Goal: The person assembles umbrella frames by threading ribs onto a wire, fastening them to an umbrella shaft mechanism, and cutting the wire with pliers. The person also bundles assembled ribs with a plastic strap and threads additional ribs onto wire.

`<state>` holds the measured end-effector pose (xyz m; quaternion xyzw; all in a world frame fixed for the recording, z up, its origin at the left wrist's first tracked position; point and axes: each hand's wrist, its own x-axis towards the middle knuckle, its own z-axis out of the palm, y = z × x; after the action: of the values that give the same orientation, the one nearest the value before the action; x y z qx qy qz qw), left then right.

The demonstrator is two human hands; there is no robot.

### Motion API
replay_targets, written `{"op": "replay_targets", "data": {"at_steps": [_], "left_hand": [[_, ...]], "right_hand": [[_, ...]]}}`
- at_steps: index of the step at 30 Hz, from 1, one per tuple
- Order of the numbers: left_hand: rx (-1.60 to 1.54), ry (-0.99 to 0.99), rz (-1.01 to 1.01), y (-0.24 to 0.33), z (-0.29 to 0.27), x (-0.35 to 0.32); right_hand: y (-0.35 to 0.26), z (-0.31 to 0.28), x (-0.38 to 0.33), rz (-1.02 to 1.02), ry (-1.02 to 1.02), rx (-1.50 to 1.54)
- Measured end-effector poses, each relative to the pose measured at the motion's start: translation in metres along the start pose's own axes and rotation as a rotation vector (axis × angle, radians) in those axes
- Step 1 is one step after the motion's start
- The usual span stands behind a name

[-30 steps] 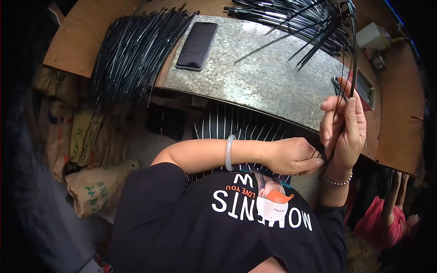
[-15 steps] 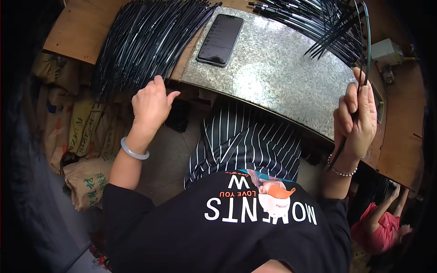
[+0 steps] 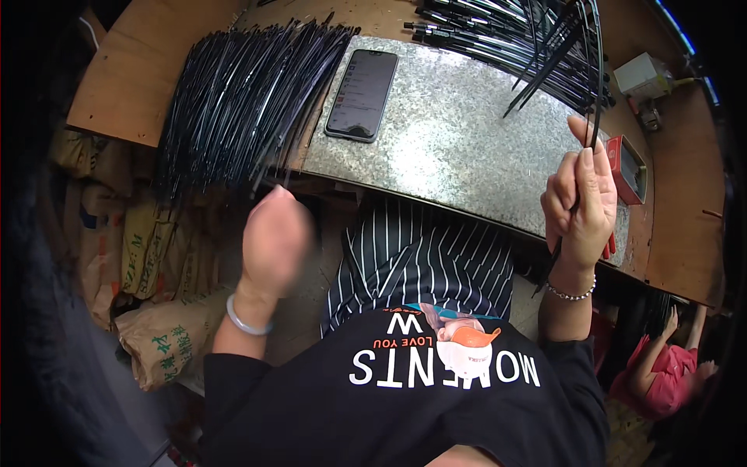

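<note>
My left hand [image 3: 276, 241], smeared by motion, hangs just off the near edge of the table at the left. Its fingertips are pinched at the near end of a thin black rod that runs back toward a big pile of long thin black rods [image 3: 241, 109]. My right hand [image 3: 580, 198] is raised over the table's right side. It is closed round one or more thin black rods [image 3: 598, 74], whose upper part rises past the fingers and whose lower end comes out below, beside the wrist. How many it holds is unclear.
A speckled grey board [image 3: 459, 124] lies on the wooden table, with a phone [image 3: 362, 95] at its left. More black rods [image 3: 490, 39] lie along its far side. A red box [image 3: 627, 170] and a white box [image 3: 643, 76] stand right. Paper sacks [image 3: 163, 338] are below left; another person [image 3: 661, 377] sits right.
My left hand has drawn back toward me from the pile and closed on a rod end. My right hand has moved a little left and nearer, still holding rods. The view has shifted slightly.
</note>
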<state>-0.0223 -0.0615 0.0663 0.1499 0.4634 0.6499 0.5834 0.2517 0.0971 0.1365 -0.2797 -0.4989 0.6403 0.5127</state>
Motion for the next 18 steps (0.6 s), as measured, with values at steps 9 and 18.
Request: {"op": "replay_targets", "data": {"at_steps": [9,18], "left_hand": [[-0.078,-0.106,0.178,0.029,0.006,-0.056],[-0.034,-0.661,-0.066,0.015,0.037,-0.093]], "right_hand": [[0.004,-0.006,0.003,-0.011,-0.008,0.015],[0.002,-0.004,0.002,-0.022,-0.039,0.001]]}}
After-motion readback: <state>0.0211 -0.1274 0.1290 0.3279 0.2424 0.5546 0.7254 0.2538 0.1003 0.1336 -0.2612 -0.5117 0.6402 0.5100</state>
